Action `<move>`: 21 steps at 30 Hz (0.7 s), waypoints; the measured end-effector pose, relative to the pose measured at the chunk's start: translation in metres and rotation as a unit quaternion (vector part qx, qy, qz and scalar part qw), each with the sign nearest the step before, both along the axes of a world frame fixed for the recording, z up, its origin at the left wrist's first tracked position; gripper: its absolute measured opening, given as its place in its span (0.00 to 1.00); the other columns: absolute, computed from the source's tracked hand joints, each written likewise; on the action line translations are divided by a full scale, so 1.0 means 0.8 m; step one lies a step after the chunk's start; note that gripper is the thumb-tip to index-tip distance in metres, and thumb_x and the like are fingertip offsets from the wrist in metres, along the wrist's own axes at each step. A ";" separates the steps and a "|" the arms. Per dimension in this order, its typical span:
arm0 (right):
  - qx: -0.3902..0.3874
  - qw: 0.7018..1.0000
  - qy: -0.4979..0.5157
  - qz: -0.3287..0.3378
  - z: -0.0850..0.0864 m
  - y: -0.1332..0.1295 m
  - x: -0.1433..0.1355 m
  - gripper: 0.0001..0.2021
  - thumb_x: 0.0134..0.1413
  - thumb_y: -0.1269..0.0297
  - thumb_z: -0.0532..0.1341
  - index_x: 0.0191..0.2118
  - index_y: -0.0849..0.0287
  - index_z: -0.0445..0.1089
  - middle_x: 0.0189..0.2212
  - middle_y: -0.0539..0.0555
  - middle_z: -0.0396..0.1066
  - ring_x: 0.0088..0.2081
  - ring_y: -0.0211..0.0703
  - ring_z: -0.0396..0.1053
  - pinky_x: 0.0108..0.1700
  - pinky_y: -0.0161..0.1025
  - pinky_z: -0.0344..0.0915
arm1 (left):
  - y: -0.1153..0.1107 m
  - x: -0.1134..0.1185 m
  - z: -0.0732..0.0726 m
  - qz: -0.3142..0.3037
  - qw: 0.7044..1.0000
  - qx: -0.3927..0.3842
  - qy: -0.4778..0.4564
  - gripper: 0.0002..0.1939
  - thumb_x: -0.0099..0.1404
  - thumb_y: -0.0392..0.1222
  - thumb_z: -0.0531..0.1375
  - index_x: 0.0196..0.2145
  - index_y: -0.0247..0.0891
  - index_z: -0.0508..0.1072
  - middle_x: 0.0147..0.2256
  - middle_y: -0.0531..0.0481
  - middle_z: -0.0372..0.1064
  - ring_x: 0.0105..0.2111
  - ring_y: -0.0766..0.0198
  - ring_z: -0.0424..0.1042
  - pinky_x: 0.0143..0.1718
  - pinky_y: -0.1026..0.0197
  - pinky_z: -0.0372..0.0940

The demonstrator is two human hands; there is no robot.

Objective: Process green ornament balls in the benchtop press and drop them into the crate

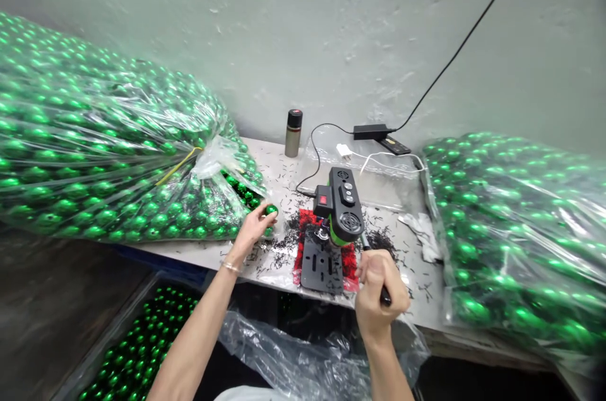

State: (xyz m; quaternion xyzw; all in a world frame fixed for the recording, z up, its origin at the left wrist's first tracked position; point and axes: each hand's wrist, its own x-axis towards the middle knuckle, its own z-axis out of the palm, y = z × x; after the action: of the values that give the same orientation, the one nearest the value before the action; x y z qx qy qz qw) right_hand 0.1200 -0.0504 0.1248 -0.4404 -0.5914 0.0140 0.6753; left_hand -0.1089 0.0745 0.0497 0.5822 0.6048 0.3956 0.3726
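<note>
My left hand (pixel 258 221) holds a shiny green ball (pixel 271 209) between thumb and fingers, beside the torn opening of a big clear bag (pixel 118 155) full of green balls. My right hand (pixel 382 284) is wrapped round the black-handled lever (pixel 386 297) of a small black press (pixel 347 205). The press has a red switch on its left side and stands over a slotted black base plate (pixel 322 265). Under the plate lies a red mat (pixel 350 262), and many small black bits are scattered around it.
A second bag of green balls (pixel 516 237) sits at the right. Behind the press are a spray can (pixel 293 133), a power adapter (pixel 370 131) with cables and a white plug (pixel 344 151). Below left, a container holds green balls (pixel 146 331); crumpled plastic (pixel 293 357) hangs in front.
</note>
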 end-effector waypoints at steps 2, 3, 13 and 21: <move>0.000 1.000 -0.002 -0.004 0.000 0.000 0.000 0.16 0.62 0.73 0.53 0.22 0.58 0.56 0.22 0.47 0.60 0.25 0.34 0.60 0.28 0.36 0.55 | -0.028 0.005 -0.003 0.006 0.978 -0.046 -0.204 0.22 0.64 0.48 0.62 0.53 0.36 0.70 0.42 0.44 0.76 0.37 0.60 0.78 0.42 0.57 0.72; -0.002 1.000 -0.005 -0.006 0.000 0.000 0.000 0.16 0.62 0.74 0.53 0.22 0.58 0.56 0.22 0.47 0.60 0.25 0.34 0.60 0.28 0.36 0.55 | -0.043 0.010 -0.004 0.010 0.957 -0.070 -0.280 0.23 0.61 0.48 0.64 0.51 0.35 0.72 0.42 0.44 0.76 0.36 0.61 0.78 0.41 0.58 0.72; -0.011 0.999 -0.039 -0.007 0.004 -0.003 0.001 0.15 0.62 0.74 0.52 0.23 0.56 0.57 0.22 0.47 0.59 0.26 0.35 0.60 0.29 0.37 0.56 | -0.100 0.103 -0.027 -0.098 0.971 -0.093 -0.198 0.21 0.58 0.49 0.65 0.46 0.35 0.74 0.39 0.45 0.78 0.37 0.60 0.76 0.39 0.58 0.71; -0.012 0.999 -0.051 -0.004 0.001 -0.005 0.001 0.13 0.61 0.76 0.52 0.25 0.57 0.58 0.24 0.48 0.61 0.27 0.35 0.61 0.29 0.35 0.57 | -0.097 0.120 -0.030 -0.158 0.970 0.149 0.107 0.16 0.65 0.45 0.62 0.48 0.37 0.74 0.46 0.41 0.75 0.46 0.52 0.74 0.50 0.50 0.67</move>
State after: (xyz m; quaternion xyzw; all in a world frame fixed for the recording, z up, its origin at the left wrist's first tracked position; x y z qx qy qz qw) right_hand 0.1209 -0.0546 0.1260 -0.4512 -0.6233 -0.0040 0.6386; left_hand -0.0126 -0.0030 0.0259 0.7580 0.4758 0.3528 0.2730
